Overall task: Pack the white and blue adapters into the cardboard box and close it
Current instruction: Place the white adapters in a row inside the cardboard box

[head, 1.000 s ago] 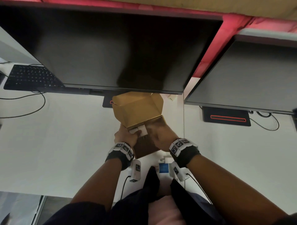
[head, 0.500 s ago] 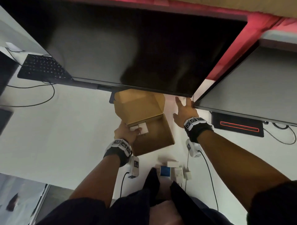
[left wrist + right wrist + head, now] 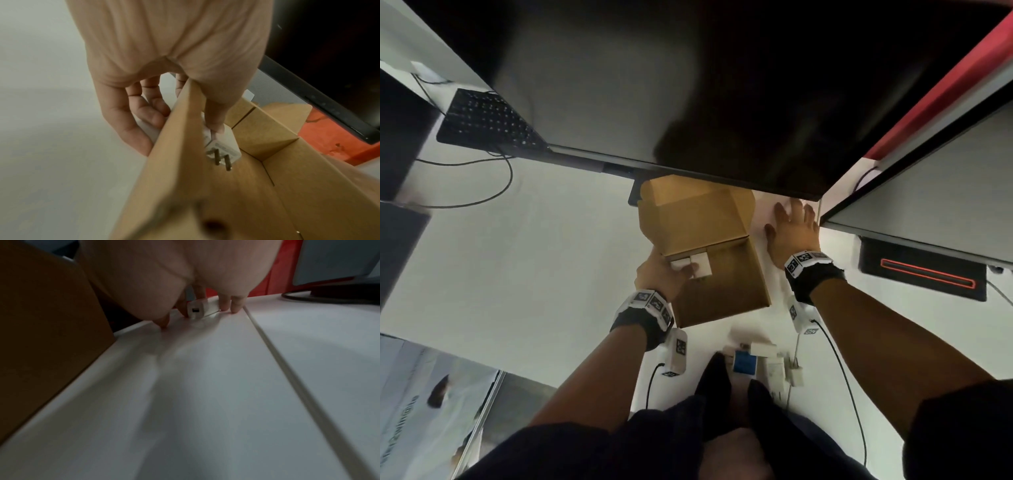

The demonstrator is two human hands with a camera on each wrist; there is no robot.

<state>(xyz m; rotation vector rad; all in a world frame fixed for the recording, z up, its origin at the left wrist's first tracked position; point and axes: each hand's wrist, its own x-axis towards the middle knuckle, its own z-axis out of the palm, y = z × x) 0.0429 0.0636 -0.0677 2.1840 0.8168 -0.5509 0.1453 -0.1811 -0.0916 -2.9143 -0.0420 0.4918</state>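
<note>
The open cardboard box [image 3: 726, 294] stands under the monitor's edge, its lid [image 3: 695, 212] raised at the back. My left hand [image 3: 681, 270] holds the box's left wall, fingers outside and thumb inside. The thumb presses a white adapter [image 3: 223, 142] with two prongs against that wall; two white adapters [image 3: 691, 265] show there in the head view. My right hand [image 3: 791, 219] is spread on the table right of the box, its fingertips [image 3: 235, 308] down on either side of another white adapter [image 3: 202, 309]. A blue adapter [image 3: 744, 363] and more white ones [image 3: 774, 371] lie near me.
A large dark monitor [image 3: 688, 85] overhangs the box and a second monitor [image 3: 935, 192] stands on the right. At the far left are a black keyboard [image 3: 486, 120] and cables [image 3: 493, 185]. A black device with a red light [image 3: 924, 274] sits at the right.
My right hand has left the box and moved right and farther back, down onto the table at a white adapter. The left hand has stayed on the box wall.
</note>
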